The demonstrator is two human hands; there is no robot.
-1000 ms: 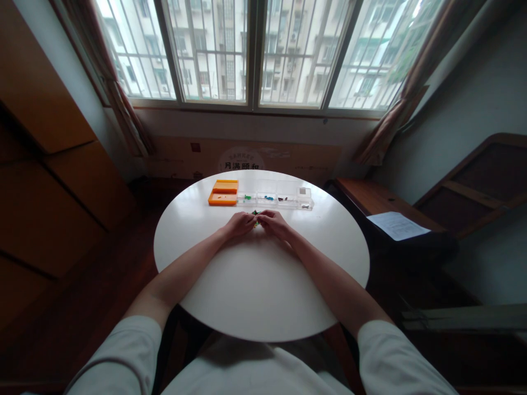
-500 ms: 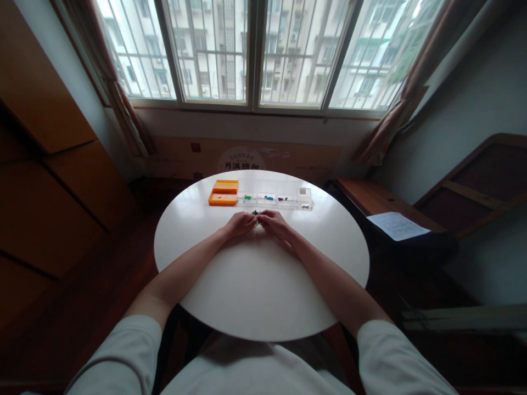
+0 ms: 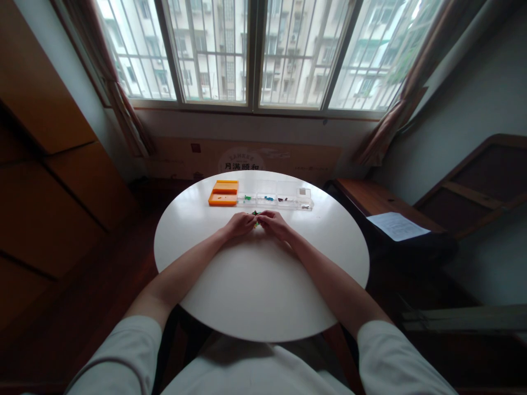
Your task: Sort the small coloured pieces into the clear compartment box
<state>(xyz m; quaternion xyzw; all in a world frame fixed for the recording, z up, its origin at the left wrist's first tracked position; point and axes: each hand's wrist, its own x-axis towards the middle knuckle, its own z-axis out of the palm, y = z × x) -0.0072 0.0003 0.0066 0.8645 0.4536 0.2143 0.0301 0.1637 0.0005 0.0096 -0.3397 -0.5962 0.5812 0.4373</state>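
My left hand (image 3: 242, 224) and my right hand (image 3: 273, 223) meet over the far half of the white round table (image 3: 263, 285). Both are closed, fingertips together around a small cluster of green, dark and yellowish pieces (image 3: 256, 213). The fingers cover most of it, so its kind and which hand grips which piece are unclear. Just beyond the hands stands an open orange box (image 3: 223, 202). Beside it runs a row of clear plastic compartments (image 3: 275, 206) holding small green pieces (image 3: 247, 197), blue pieces (image 3: 269, 198) and dark red pieces (image 3: 282, 199).
To the right a wooden bench (image 3: 391, 203) carries a white sheet of paper (image 3: 398, 226). Past the table a printed cardboard panel (image 3: 288, 156) leans below the barred window (image 3: 255, 55). A wooden cabinet (image 3: 61, 208) stands on the left.
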